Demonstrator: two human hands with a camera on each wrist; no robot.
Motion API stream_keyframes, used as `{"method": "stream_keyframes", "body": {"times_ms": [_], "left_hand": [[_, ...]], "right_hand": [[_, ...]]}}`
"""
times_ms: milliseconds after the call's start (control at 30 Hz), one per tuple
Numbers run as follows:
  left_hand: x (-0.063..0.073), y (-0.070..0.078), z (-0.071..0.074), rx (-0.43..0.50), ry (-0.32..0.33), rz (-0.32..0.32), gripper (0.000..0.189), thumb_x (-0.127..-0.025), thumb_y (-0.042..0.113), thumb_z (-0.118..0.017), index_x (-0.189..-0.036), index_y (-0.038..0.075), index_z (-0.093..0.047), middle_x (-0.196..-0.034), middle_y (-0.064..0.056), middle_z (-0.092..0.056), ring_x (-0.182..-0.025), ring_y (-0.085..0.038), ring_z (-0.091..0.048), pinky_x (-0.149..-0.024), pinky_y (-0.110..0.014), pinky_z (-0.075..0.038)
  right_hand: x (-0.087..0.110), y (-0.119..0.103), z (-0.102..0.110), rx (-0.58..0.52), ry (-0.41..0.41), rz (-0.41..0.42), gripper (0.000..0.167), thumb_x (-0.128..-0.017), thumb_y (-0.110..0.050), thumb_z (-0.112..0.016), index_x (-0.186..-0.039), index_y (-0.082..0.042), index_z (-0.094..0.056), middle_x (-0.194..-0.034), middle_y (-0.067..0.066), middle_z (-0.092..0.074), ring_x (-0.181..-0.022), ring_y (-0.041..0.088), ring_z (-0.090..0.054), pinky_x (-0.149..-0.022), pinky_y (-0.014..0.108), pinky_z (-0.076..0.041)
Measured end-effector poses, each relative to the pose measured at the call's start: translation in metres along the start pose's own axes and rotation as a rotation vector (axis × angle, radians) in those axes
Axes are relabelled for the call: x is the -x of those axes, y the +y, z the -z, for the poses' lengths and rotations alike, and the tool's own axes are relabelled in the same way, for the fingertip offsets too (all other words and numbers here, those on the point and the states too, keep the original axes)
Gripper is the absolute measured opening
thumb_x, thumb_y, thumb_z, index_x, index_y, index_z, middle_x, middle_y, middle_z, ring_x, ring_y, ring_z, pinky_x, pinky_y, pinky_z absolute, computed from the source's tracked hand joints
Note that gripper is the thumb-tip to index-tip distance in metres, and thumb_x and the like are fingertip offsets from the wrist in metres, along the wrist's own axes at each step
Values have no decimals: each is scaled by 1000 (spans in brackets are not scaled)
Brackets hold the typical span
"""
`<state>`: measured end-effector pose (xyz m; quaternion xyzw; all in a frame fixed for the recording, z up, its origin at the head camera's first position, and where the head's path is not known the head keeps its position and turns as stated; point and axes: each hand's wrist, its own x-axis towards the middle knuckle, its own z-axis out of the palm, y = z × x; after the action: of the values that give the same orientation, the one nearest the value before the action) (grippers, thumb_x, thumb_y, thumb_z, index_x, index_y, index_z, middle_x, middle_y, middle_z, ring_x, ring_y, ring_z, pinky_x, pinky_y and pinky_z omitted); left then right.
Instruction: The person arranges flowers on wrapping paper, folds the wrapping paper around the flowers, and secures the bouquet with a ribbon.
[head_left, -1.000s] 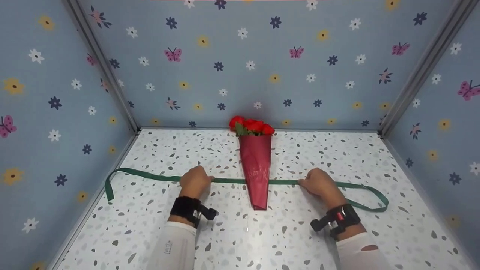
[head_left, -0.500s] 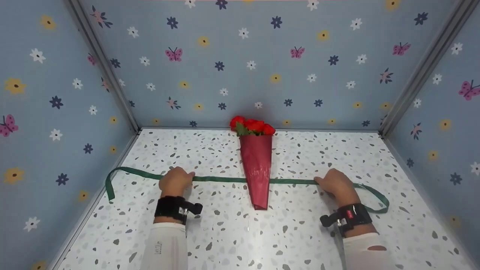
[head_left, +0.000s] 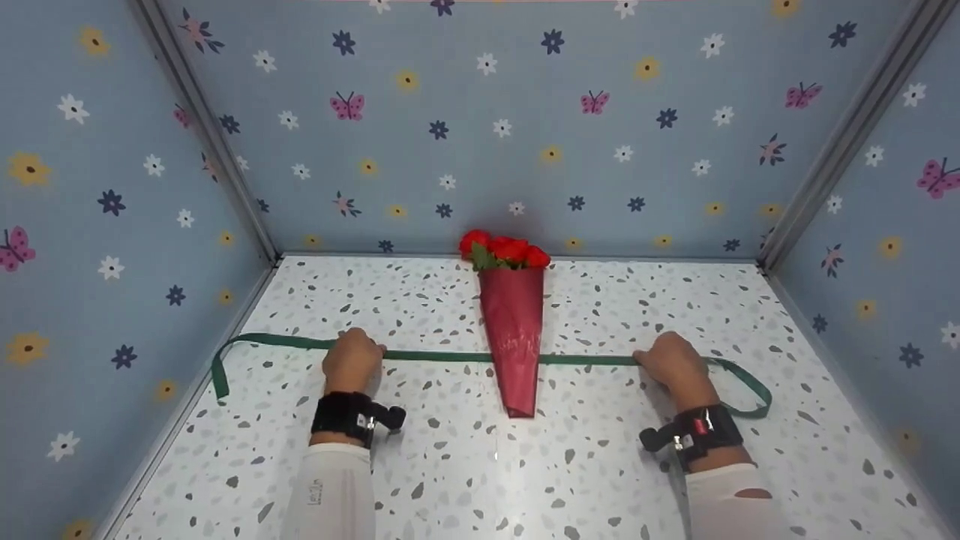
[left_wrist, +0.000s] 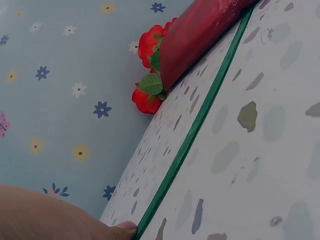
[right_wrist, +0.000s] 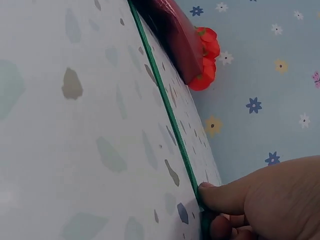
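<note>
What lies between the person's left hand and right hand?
A narrow green ribbon runs from the left hand to the right hand, under a conical bouquet of red flowers in crimson wrapping, as the head view shows.

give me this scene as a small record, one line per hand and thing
left hand: pinches the green ribbon left of the bouquet
right hand: pinches the green ribbon right of the bouquet
green ribbon: straight between the hands, under the bouquet; curves back at right
bouquet: red flowers in dark red wrapping, flower end toward the back wall
table: white, speckled
back wall: blue, flower-and-butterfly print
</note>
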<state>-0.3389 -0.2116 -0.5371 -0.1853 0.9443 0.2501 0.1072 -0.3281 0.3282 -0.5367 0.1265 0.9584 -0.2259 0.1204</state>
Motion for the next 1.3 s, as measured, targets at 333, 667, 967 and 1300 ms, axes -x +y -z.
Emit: {"method": "stream_keyframes", "body": {"times_ms": [333,667,967,1300], "left_hand": [[-2,4,5,486,88,-121,23,-115,15,-55,-132,1,-55,-126,-19,-67,-104,-30,-67,-85,-41,-55],[7,37,1,905,180,-236,36,-108,18,-78,-138,4,-62,-124,-16,-79,-110,-31,-77,-83,-32,-60],[31,81,-2,1030,142,-351,21,-110,5,-73,-130,5,-72,-129,-15,-79,-116,-24,-76,-98,-37,-62],[46,115,-18,1058,84,-563,39,-102,-5,-78,-137,2,-64,-129,-22,-82,-120,-37,-82,-93,-26,-63]], "right_hand": [[-7,-14,-2,-574,83,1,27,-109,-34,-73,-112,-8,-71,-107,6,-75,-92,16,-71,-76,28,-59],[-5,-40,-16,-1376,105,39,22,-109,-10,-76,-122,-6,-58,-105,-3,-85,-104,9,-83,-95,28,-67],[2,-64,-17,-1515,136,38,27,-114,-11,-69,-139,-9,-59,-131,0,-80,-121,12,-75,-101,26,-60],[8,-86,-23,-1692,-7,28,6,-110,-16,-75,-112,-12,-71,-106,-4,-86,-105,11,-82,-101,33,-62]]}}
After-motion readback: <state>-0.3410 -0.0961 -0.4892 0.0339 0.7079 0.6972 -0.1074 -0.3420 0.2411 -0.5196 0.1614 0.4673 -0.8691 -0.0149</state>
